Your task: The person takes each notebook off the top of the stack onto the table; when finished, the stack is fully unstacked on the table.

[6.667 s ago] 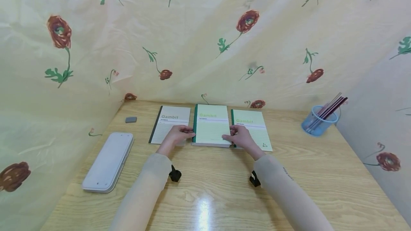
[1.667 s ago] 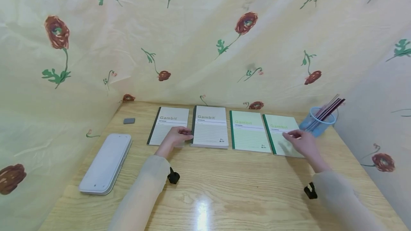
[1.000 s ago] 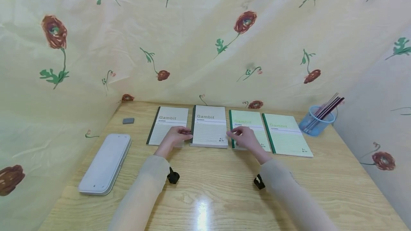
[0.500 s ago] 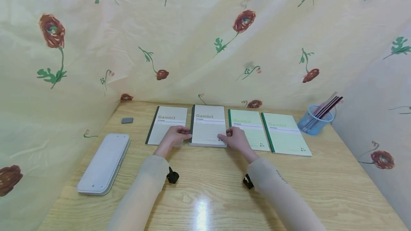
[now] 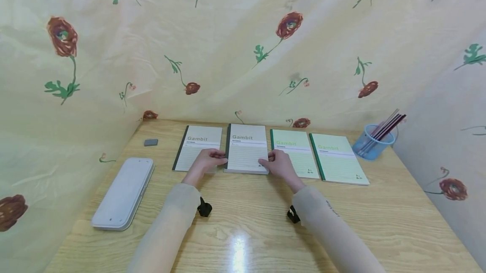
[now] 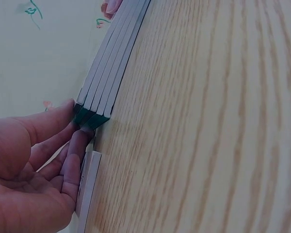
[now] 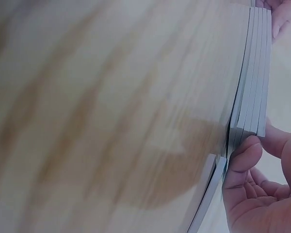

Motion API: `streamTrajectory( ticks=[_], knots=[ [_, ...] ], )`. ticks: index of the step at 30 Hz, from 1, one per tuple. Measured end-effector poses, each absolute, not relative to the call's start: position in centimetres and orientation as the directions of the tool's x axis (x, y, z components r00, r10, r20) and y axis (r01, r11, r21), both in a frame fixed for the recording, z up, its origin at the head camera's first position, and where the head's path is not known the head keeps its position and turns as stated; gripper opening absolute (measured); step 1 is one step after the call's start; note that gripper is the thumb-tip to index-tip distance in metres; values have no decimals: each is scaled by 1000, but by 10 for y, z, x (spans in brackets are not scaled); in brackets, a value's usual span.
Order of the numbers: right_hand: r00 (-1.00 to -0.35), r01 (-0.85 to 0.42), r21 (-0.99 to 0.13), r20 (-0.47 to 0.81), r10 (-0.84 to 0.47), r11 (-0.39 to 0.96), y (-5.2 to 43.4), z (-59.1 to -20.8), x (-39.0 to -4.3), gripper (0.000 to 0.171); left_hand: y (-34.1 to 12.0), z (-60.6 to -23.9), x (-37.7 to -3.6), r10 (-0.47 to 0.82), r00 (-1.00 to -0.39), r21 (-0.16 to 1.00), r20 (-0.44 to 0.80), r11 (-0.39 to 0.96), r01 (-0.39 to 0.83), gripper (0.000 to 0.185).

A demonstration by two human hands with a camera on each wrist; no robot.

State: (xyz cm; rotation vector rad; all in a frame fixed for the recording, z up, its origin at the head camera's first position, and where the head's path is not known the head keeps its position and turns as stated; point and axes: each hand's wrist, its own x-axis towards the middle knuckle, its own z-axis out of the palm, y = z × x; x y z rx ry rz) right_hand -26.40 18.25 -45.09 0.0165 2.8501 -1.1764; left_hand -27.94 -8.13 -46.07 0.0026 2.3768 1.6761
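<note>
A stack of several Gambit notebooks (image 5: 244,152) lies at the back middle of the table, topped by one with a grey cover and dark spine. Green spines (image 6: 91,116) show at its corner in the left wrist view. My left hand (image 5: 206,161) holds the stack's spine side, thumb at the top edge and curled fingers against the spines. On the opposite side my right hand (image 5: 280,164) grips the stack's edge, thumb over the top cover and index finger at the lower corner. A grey notebook (image 5: 201,136) lies partly under my left hand; a green notebook (image 5: 303,159) lies partly under my right.
Another green notebook (image 5: 341,159) lies farther right, close to a blue mesh pen cup (image 5: 373,148) with pencils. A white pencil case (image 5: 123,193) and a small grey eraser (image 5: 150,142) are at the left. A flowered cloth (image 5: 228,53) hangs behind the table.
The green notebook that topped the stack now lies at the far right, baring a grey one. My right hand came back left to the stack's edge; my left hand stayed.
</note>
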Motion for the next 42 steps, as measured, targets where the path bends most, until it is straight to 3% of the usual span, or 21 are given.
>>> streamTrajectory(
  ticks=[19, 28, 42],
  knots=[
    [-996, 44, -685, -87, -22, 727, 192, -445, -259, 40, -82, -464, -278, 125, -972, 930, -200, 337, -147, 31],
    [-988, 116, -811, -153, -16, 573, 211, -443, -250, 44, -85, -464, -277, 155, -969, 937, -191, 322, -134, 29],
    [-980, 151, -806, -199, -21, 572, 290, -414, -191, 49, -81, -466, -278, 126, -969, 932, -215, 324, -164, 32]
  ],
)
